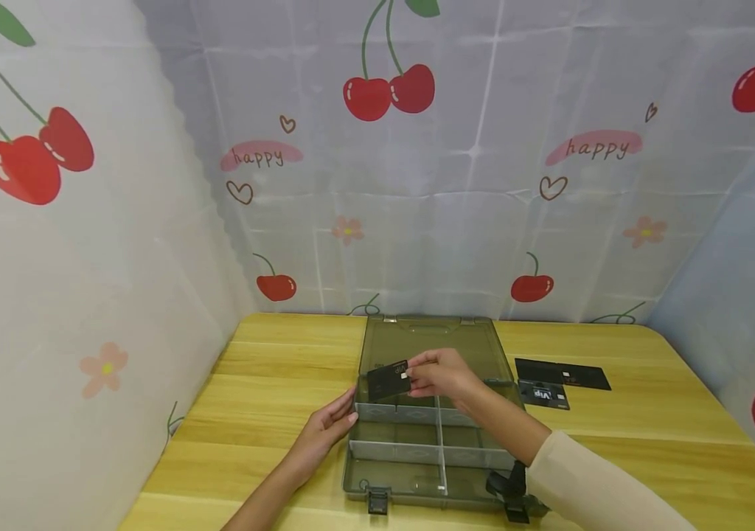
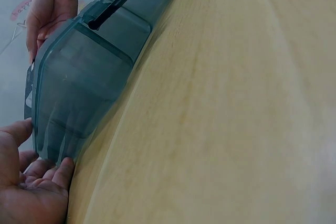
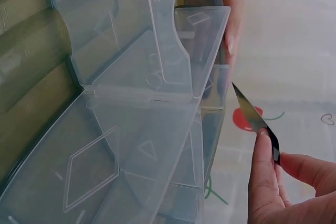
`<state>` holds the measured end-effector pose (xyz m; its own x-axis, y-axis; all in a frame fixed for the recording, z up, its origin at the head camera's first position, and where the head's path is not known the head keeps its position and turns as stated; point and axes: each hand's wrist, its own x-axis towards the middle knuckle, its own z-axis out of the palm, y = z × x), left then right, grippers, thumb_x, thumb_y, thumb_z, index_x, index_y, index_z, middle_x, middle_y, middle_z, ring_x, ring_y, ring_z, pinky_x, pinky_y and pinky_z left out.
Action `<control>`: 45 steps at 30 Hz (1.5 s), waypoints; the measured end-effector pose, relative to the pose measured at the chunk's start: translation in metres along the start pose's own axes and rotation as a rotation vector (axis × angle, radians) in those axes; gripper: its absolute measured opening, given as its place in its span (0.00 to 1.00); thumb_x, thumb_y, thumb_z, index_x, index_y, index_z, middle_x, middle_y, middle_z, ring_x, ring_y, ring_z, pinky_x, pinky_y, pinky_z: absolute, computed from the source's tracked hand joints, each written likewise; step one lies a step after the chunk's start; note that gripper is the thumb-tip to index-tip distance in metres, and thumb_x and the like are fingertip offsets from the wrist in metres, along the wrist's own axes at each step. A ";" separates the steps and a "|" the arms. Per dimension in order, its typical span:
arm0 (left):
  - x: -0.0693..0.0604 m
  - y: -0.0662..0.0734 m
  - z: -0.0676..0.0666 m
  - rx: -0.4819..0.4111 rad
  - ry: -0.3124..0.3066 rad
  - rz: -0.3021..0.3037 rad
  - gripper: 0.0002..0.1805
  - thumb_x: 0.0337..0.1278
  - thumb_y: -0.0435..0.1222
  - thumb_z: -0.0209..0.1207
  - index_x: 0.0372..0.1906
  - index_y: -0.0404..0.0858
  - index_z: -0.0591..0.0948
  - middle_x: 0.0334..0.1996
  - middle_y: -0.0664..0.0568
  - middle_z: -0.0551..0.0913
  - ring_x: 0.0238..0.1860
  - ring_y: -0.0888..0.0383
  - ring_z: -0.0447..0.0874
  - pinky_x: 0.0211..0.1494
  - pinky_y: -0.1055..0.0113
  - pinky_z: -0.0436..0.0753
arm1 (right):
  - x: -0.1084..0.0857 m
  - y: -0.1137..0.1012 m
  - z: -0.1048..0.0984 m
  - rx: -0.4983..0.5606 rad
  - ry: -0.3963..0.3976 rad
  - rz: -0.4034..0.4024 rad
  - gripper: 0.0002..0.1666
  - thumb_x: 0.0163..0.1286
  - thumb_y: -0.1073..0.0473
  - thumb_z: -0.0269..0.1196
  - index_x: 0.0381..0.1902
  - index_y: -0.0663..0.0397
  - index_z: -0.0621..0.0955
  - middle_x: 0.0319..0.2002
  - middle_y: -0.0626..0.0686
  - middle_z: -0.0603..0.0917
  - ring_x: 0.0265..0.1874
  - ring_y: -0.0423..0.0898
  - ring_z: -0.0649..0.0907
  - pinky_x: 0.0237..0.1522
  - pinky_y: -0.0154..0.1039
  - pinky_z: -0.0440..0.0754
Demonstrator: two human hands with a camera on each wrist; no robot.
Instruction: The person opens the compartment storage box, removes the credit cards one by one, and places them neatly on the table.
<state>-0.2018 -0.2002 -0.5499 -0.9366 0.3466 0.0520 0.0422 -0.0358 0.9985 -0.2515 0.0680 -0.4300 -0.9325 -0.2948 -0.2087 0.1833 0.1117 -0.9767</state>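
A black card (image 1: 387, 381) marked VIP is pinched between the thumb and fingers of my right hand (image 1: 440, 376), above the far left compartment of a dark see-through divider box (image 1: 399, 477). The right wrist view shows the same card (image 3: 257, 116) nearly edge-on, with the right hand (image 3: 294, 182) at its end. My left hand (image 1: 324, 431) rests against the box's left side. In the left wrist view the left hand's fingers (image 2: 64, 174) touch the box's end wall. The box's lid (image 1: 433, 346) lies opened back, away from me.
Several black cards (image 1: 543, 394) lie on the wooden table (image 1: 623, 457) right of the box. Black latches (image 1: 377, 501) hang at the box's front edge. Clear dividers (image 3: 157, 103) split its inside. A cherry-print curtain (image 1: 417, 221) stands behind and at both sides.
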 end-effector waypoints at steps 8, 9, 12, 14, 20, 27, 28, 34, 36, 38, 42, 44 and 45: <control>-0.001 -0.001 0.000 0.006 -0.003 -0.004 0.35 0.77 0.40 0.54 0.80 0.38 0.56 0.80 0.43 0.52 0.79 0.47 0.50 0.71 0.69 0.69 | -0.007 0.001 -0.006 0.018 -0.007 -0.008 0.14 0.70 0.70 0.63 0.51 0.73 0.81 0.32 0.59 0.85 0.27 0.47 0.86 0.43 0.49 0.90; -0.001 -0.001 -0.001 0.009 -0.005 0.001 0.35 0.77 0.40 0.54 0.80 0.37 0.56 0.80 0.41 0.52 0.79 0.45 0.50 0.71 0.69 0.69 | -0.008 0.000 -0.007 0.017 -0.006 -0.010 0.13 0.70 0.70 0.63 0.50 0.73 0.81 0.32 0.59 0.85 0.27 0.47 0.86 0.43 0.50 0.89; -0.001 -0.001 -0.001 0.010 -0.002 -0.003 0.35 0.77 0.40 0.54 0.80 0.37 0.56 0.80 0.41 0.52 0.79 0.45 0.49 0.71 0.69 0.69 | -0.011 0.001 -0.009 0.022 -0.001 -0.007 0.14 0.70 0.69 0.63 0.51 0.72 0.81 0.33 0.58 0.85 0.28 0.46 0.87 0.43 0.49 0.90; -0.001 -0.002 -0.001 0.011 -0.001 -0.005 0.35 0.77 0.40 0.54 0.80 0.36 0.56 0.79 0.41 0.52 0.79 0.44 0.49 0.70 0.68 0.69 | -0.013 0.001 -0.010 0.033 0.001 -0.003 0.14 0.70 0.69 0.63 0.52 0.72 0.81 0.33 0.58 0.86 0.28 0.46 0.86 0.43 0.48 0.90; -0.002 -0.003 0.000 0.002 -0.007 -0.012 0.35 0.78 0.39 0.54 0.80 0.36 0.55 0.80 0.41 0.52 0.79 0.45 0.49 0.71 0.69 0.69 | -0.022 0.003 -0.016 0.040 -0.002 -0.014 0.15 0.71 0.67 0.64 0.52 0.72 0.81 0.31 0.57 0.85 0.27 0.45 0.86 0.42 0.48 0.90; -0.001 -0.002 0.000 0.005 -0.001 -0.004 0.35 0.77 0.39 0.54 0.80 0.36 0.56 0.80 0.42 0.52 0.79 0.46 0.50 0.71 0.70 0.68 | -0.031 0.005 -0.022 0.041 -0.006 -0.035 0.17 0.71 0.66 0.64 0.53 0.72 0.80 0.31 0.55 0.85 0.28 0.46 0.86 0.39 0.45 0.90; -0.001 -0.001 0.000 0.006 -0.001 -0.004 0.35 0.77 0.40 0.54 0.80 0.37 0.56 0.80 0.42 0.52 0.79 0.47 0.50 0.71 0.70 0.68 | -0.032 0.005 -0.023 0.043 -0.006 -0.036 0.17 0.71 0.66 0.64 0.54 0.72 0.80 0.31 0.55 0.85 0.28 0.46 0.86 0.39 0.44 0.90; 0.000 -0.001 -0.001 0.012 -0.003 0.000 0.35 0.77 0.39 0.54 0.80 0.38 0.56 0.80 0.43 0.52 0.79 0.47 0.50 0.70 0.71 0.68 | -0.038 0.006 -0.027 0.047 -0.011 -0.041 0.18 0.71 0.65 0.64 0.54 0.72 0.80 0.34 0.56 0.84 0.30 0.46 0.85 0.43 0.48 0.90; 0.000 -0.001 -0.001 0.011 -0.004 0.005 0.35 0.77 0.39 0.54 0.80 0.37 0.56 0.80 0.42 0.52 0.79 0.47 0.50 0.70 0.71 0.68 | -0.041 0.006 -0.029 0.044 -0.009 -0.047 0.18 0.72 0.65 0.64 0.54 0.72 0.79 0.35 0.56 0.84 0.30 0.46 0.85 0.43 0.49 0.90; 0.000 -0.001 -0.001 0.008 -0.003 0.006 0.35 0.77 0.39 0.54 0.80 0.37 0.56 0.80 0.42 0.52 0.79 0.47 0.50 0.70 0.71 0.68 | -0.043 0.007 -0.030 0.045 -0.007 -0.052 0.18 0.72 0.64 0.64 0.54 0.73 0.79 0.36 0.56 0.84 0.31 0.46 0.85 0.42 0.47 0.90; 0.000 -0.001 0.000 0.004 0.000 0.006 0.34 0.77 0.38 0.54 0.80 0.37 0.57 0.79 0.42 0.52 0.79 0.47 0.50 0.71 0.70 0.68 | -0.047 0.009 -0.033 0.043 0.002 -0.056 0.19 0.72 0.64 0.64 0.54 0.73 0.79 0.37 0.56 0.84 0.31 0.47 0.86 0.41 0.45 0.90; 0.000 -0.002 0.000 0.005 -0.001 0.006 0.35 0.77 0.38 0.55 0.80 0.37 0.57 0.79 0.41 0.52 0.79 0.46 0.50 0.71 0.69 0.68 | -0.048 0.011 -0.035 0.041 0.007 -0.056 0.19 0.72 0.63 0.64 0.55 0.73 0.79 0.38 0.56 0.84 0.32 0.47 0.86 0.41 0.45 0.90; 0.001 -0.002 0.000 0.007 -0.003 0.005 0.35 0.77 0.39 0.55 0.80 0.36 0.56 0.79 0.41 0.52 0.79 0.45 0.50 0.71 0.69 0.68 | -0.049 0.012 -0.037 0.037 0.008 -0.057 0.20 0.73 0.63 0.64 0.55 0.74 0.79 0.38 0.56 0.84 0.32 0.47 0.86 0.42 0.46 0.90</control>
<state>-0.2025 -0.2002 -0.5521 -0.9353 0.3493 0.0574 0.0496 -0.0314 0.9983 -0.2150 0.1186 -0.4296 -0.9440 -0.2924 -0.1527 0.1414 0.0596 -0.9882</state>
